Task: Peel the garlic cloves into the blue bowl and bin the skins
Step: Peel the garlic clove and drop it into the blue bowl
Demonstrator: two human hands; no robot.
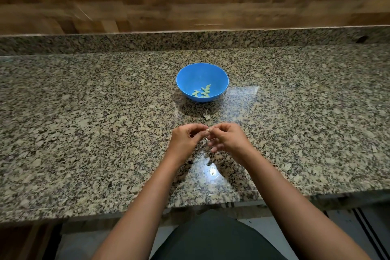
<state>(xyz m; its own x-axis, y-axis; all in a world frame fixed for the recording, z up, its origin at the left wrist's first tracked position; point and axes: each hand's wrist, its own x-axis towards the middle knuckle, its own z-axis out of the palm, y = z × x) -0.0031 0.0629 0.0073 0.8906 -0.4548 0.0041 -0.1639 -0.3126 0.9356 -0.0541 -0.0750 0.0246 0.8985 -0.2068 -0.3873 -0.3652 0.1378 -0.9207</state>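
A blue bowl (202,74) stands on the speckled granite counter (84,122), with several peeled garlic cloves (203,91) lying at its bottom. Nearer to me, my left hand (185,139) and my right hand (226,138) meet over the counter and pinch one small garlic clove (207,130) between their fingertips. A strip of pale skin (207,138) hangs from the clove between the hands. Most of the clove is hidden by my fingers.
A scrap of garlic skin (206,115) lies on the counter between the bowl and my hands. More small skin bits (212,172) lie nearer the front edge. A wooden wall (190,6) rises behind the counter. No bin is in view.
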